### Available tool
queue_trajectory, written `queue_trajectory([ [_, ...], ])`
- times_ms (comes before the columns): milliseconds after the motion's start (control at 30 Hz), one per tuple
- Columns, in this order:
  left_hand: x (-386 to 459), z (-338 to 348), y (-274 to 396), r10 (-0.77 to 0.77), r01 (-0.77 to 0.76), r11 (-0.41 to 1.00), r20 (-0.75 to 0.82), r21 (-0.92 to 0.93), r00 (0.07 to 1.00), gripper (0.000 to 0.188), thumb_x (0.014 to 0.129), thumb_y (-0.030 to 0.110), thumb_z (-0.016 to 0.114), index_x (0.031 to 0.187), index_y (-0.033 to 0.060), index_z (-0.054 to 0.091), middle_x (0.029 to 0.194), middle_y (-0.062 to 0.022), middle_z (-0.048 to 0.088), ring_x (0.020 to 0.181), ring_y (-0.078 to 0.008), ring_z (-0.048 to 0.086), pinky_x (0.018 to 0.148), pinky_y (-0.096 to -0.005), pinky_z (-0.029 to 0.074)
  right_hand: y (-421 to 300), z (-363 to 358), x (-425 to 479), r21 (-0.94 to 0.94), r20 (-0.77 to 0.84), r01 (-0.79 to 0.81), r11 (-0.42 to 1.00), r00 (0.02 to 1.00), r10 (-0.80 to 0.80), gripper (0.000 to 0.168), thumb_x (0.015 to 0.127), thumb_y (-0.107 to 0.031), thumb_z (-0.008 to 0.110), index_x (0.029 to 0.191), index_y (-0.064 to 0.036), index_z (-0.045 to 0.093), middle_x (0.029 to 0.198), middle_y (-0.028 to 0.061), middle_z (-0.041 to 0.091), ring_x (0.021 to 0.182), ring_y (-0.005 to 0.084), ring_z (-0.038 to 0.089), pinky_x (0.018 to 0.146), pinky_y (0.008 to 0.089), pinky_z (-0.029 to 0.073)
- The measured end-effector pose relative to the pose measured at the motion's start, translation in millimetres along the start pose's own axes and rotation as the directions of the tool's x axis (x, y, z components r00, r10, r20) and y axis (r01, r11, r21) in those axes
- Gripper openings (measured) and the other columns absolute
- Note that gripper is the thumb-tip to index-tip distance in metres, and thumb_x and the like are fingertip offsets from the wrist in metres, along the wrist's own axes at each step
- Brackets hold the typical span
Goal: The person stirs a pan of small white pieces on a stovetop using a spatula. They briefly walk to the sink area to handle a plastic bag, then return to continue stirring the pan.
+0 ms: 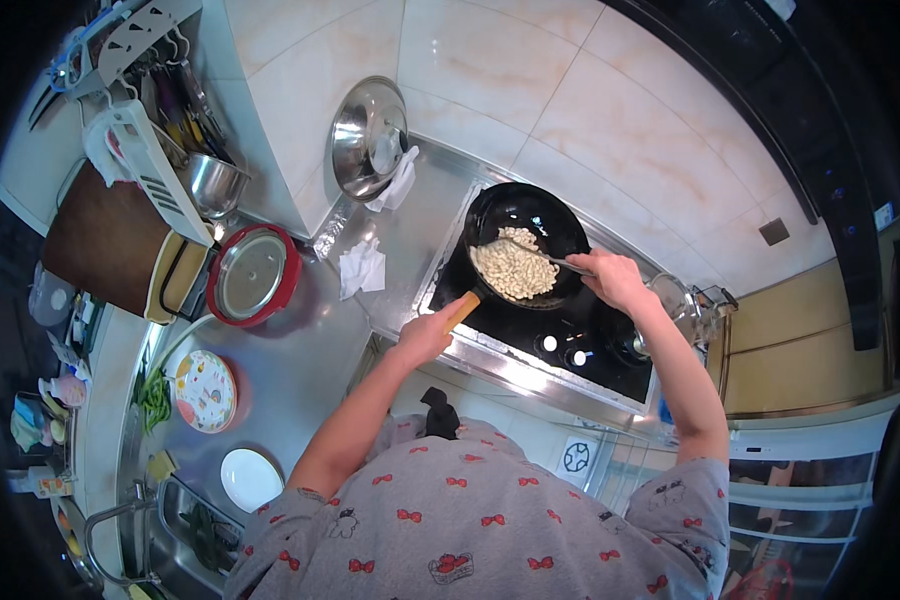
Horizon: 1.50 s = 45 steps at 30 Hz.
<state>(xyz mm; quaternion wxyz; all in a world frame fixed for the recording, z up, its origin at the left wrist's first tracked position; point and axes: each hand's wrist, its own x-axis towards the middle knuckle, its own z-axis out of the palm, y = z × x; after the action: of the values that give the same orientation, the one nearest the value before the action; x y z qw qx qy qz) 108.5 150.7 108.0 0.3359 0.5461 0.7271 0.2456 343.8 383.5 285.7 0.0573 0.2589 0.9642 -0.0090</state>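
Note:
A black wok sits tilted over the left side of the black gas stove. My left hand is closed around the wok's wooden handle. Inside the wok lies a heap of pale peanuts or beans; which of the two I cannot tell. My right hand grips a metal spatula whose blade end rests among them at the heap's upper left.
Left of the stove are a crumpled paper towel and a steel lid against the wall. Farther left stand a red-rimmed lidded pot, a patterned plate, a white plate and the sink. A glass lid is at the right.

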Motion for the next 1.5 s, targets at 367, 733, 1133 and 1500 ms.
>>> queue_trajectory([
  [367,-1,1,-2,-0.004,0.004,1.000,0.003,0.012,1.000,0.075,0.081,0.017,0.058,0.149,0.0340,0.030,0.093,-0.0191,0.067,0.085,-0.0376,0.065,0.075,-0.0467,0.051,-51,-70,-62,-0.390,0.219,-0.129,0.912,0.949,0.228,0.038,0.082,-0.013,0.062,0.118,-0.026,0.065,0.091,0.0074,0.062,0.085,0.0252,0.066,0.069,0.0393,0.052],
  [733,2,4,-5,-0.008,0.007,1.000,0.026,0.014,1.000,0.077,0.082,0.015,0.060,0.150,0.0342,0.029,0.094,-0.0191,0.067,0.085,-0.0372,0.066,0.075,-0.0474,0.051,-14,-12,6,-0.274,0.067,-0.480,0.833,0.855,0.515,0.023,0.084,-0.013,0.055,0.101,-0.016,0.070,0.100,0.0146,0.070,0.100,0.0295,0.068,0.081,0.0426,0.055],
  [1133,1,2,-4,0.004,-0.004,0.999,0.002,0.033,1.000,0.077,0.082,0.015,0.062,0.149,0.0332,0.030,0.094,-0.0185,0.067,0.085,-0.0368,0.065,0.074,-0.0475,0.050,64,12,36,0.131,0.317,-0.657,0.742,0.737,0.597,0.033,0.080,-0.037,0.067,0.104,-0.015,0.072,0.103,0.0119,0.071,0.095,0.0287,0.068,0.084,0.0400,0.053],
  [1500,-3,-5,1,0.018,-0.019,0.999,0.016,0.036,1.000,0.078,0.080,0.011,0.057,0.150,0.0309,0.029,0.098,-0.0184,0.068,0.089,-0.0357,0.067,0.076,-0.0465,0.052,64,-13,46,-0.261,0.034,-0.513,0.818,0.842,0.538,0.024,0.082,-0.028,0.070,0.100,-0.013,0.072,0.090,0.0097,0.073,0.089,0.0271,0.069,0.073,0.0398,0.054],
])
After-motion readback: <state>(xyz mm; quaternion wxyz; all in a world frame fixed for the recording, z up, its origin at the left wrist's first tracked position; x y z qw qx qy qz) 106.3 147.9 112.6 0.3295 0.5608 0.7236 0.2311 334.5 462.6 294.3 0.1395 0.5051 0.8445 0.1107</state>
